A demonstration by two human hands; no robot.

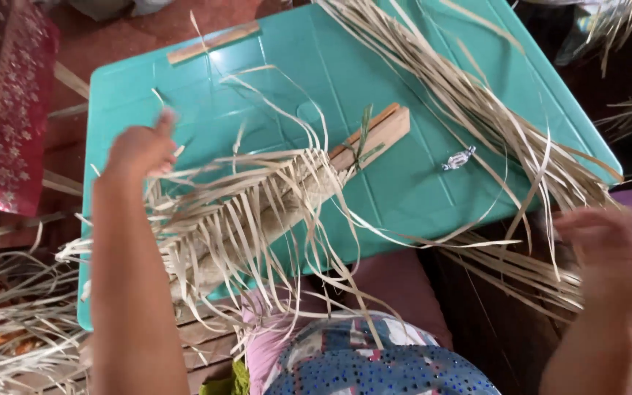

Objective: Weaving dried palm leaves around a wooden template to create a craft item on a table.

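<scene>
Dried palm-leaf strips [243,212] lie woven along a wooden block [371,135] on the teal plastic table [418,183]. Left hand [140,150] rests closed on the strips' far edge. Right hand [605,245], blurred, reaches at the loose strip bundle [491,117]; its grip cannot be told.

Bare forearms, no sleeves; patchwork blue-patterned garment [374,362], pink cloth [265,344] beneath.

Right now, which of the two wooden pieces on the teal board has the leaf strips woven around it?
The long wooden block lying diagonally mid-board: woven strips cover its lower part beside the left hand. The thin slat at the board's far edge is bare.
</scene>
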